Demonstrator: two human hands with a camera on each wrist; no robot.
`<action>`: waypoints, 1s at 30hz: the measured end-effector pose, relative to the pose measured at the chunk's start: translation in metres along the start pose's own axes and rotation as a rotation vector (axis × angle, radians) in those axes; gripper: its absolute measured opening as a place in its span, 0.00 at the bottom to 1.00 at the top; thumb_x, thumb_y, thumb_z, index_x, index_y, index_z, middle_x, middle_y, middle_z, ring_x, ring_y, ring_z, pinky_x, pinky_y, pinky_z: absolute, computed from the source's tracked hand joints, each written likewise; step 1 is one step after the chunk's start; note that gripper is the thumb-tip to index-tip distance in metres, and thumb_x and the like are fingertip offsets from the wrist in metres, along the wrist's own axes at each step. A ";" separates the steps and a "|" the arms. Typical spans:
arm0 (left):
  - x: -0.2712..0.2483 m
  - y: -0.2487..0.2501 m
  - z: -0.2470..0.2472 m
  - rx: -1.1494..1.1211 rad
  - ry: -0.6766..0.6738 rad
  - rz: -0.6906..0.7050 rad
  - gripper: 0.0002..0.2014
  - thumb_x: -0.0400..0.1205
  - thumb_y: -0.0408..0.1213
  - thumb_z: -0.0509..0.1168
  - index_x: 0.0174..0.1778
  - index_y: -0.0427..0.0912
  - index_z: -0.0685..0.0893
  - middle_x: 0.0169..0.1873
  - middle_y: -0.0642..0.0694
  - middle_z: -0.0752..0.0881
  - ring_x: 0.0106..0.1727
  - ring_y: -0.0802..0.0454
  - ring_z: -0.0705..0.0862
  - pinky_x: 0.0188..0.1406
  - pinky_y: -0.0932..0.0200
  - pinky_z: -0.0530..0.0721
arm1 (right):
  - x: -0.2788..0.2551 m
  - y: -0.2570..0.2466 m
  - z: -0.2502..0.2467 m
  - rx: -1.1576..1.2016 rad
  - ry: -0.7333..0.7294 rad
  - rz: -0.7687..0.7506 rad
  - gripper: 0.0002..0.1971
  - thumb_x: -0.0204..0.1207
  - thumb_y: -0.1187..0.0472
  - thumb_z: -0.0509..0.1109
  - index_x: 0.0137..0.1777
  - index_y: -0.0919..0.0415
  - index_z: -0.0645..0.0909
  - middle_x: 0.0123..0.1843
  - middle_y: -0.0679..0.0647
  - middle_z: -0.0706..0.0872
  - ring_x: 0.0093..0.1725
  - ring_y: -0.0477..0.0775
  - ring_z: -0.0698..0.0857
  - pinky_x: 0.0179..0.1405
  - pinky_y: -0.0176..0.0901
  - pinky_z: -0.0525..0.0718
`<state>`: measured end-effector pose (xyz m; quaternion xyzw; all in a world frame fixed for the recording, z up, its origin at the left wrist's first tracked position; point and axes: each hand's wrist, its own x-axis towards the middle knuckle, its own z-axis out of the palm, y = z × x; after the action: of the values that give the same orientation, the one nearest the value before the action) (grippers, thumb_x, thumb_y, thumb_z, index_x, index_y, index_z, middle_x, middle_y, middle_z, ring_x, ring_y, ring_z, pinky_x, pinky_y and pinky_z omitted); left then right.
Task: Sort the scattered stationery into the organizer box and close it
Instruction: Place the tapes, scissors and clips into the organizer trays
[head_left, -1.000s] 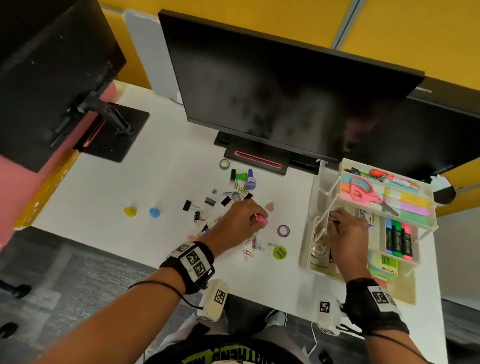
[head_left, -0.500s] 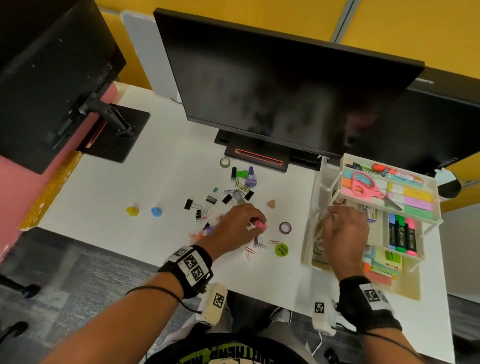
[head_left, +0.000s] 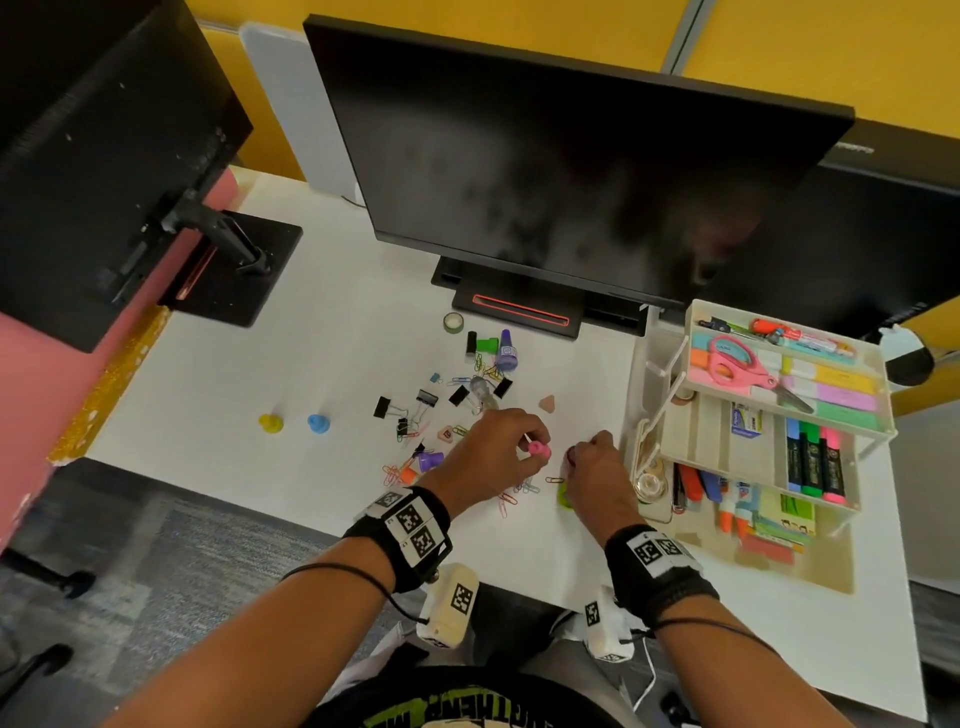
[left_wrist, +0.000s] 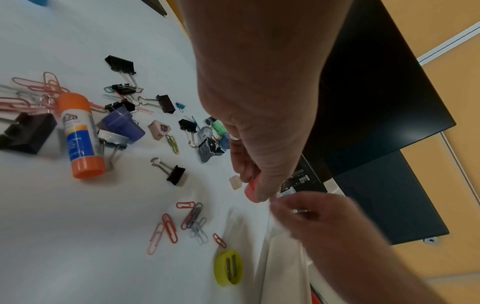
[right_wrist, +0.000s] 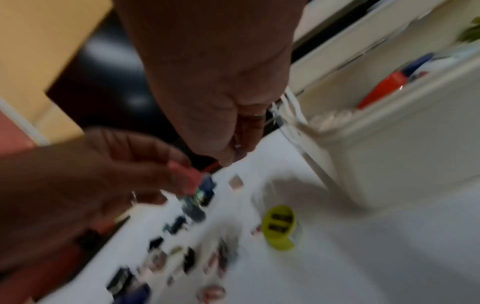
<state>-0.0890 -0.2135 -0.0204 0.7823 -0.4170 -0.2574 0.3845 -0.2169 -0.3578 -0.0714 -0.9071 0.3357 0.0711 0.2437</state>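
My left hand (head_left: 525, 448) pinches a small pink piece (head_left: 539, 451) just above the white desk; the left wrist view shows that pink piece (left_wrist: 250, 192) between thumb and fingers. My right hand (head_left: 575, 458) is close beside it, fingers curled down on a purple tape ring (head_left: 571, 456) that is mostly hidden. A yellow-green sharpener (head_left: 562, 498) lies half under the right hand. Binder clips (head_left: 426, 399), paper clips (head_left: 506, 501), a glue stick (left_wrist: 78, 133) and a purple stamp (head_left: 508, 353) lie scattered. The white tiered organizer box (head_left: 810, 566) stands open at the right.
A large monitor (head_left: 571, 156) on its stand (head_left: 519, 309) overhangs the back of the desk. A second monitor (head_left: 104, 156) is at the left. A yellow piece (head_left: 271, 422) and a blue piece (head_left: 318, 423) stand apart on the left. The desk's front edge is near my wrists.
My right hand left the organizer's left compartment and came down to the purple tape ring on the desk. The left hand stayed put, still holding the pink piece.
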 end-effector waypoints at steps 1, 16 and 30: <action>0.000 -0.001 0.001 -0.001 0.001 -0.007 0.06 0.81 0.38 0.74 0.52 0.44 0.90 0.46 0.52 0.89 0.44 0.59 0.86 0.42 0.58 0.88 | 0.000 -0.003 -0.002 0.028 0.017 -0.009 0.07 0.85 0.66 0.63 0.56 0.65 0.82 0.57 0.63 0.79 0.54 0.66 0.83 0.46 0.46 0.76; -0.001 0.001 0.022 -0.057 -0.067 -0.010 0.11 0.77 0.35 0.80 0.54 0.43 0.90 0.45 0.54 0.88 0.44 0.58 0.87 0.39 0.69 0.84 | -0.007 0.066 -0.109 0.044 0.421 -0.067 0.05 0.85 0.56 0.69 0.47 0.54 0.84 0.46 0.51 0.87 0.48 0.57 0.81 0.52 0.53 0.82; -0.014 -0.012 0.004 -0.063 -0.004 -0.074 0.09 0.78 0.37 0.79 0.52 0.46 0.91 0.44 0.56 0.89 0.43 0.66 0.85 0.41 0.68 0.85 | -0.053 0.006 -0.033 0.002 0.091 -0.298 0.17 0.79 0.64 0.75 0.67 0.58 0.84 0.64 0.54 0.83 0.52 0.53 0.86 0.49 0.45 0.86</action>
<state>-0.0938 -0.1984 -0.0318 0.7844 -0.3802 -0.2859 0.3982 -0.2622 -0.3471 -0.0296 -0.9489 0.2083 -0.0072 0.2371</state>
